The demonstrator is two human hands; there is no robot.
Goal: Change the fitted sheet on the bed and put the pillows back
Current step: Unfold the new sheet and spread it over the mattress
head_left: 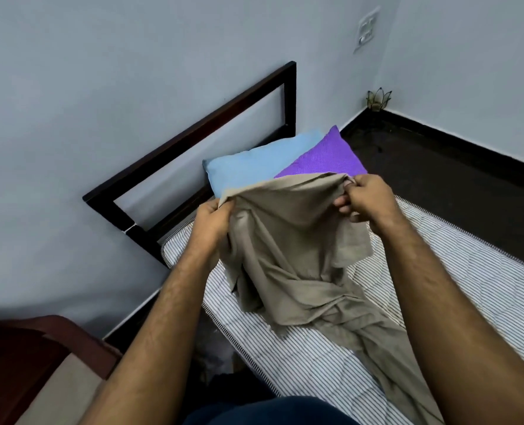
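One beige sheet [288,240] is held up above the striped mattress [438,271], and its lower part falls down in folds and lies on the mattress toward the near right. The left hand [213,220] grips the upper left edge of the sheet, with the fingers curled into the cloth. The right hand [363,196] holds the upper right edge, where the thumb and the fingers pinch a small bunch of the fabric. Both hands are raised at nearly the same height, so the top edge of the sheet is stretched between them. The mattress is bare, white with thin dark lines. Behind the sheet, at the far end of the mattress, there are two pillows: one light blue pillow [254,161] on the left and one purple pillow [328,157] on the right, touching each other. One dark wooden headboard [190,133] stands behind them against the pale wall. At the near left there is part of one brown wooden chair [40,348]. In the far right corner of the dark floor stands one small flower-shaped ornament [378,100], and one switch plate [367,29] is on the wall above it.
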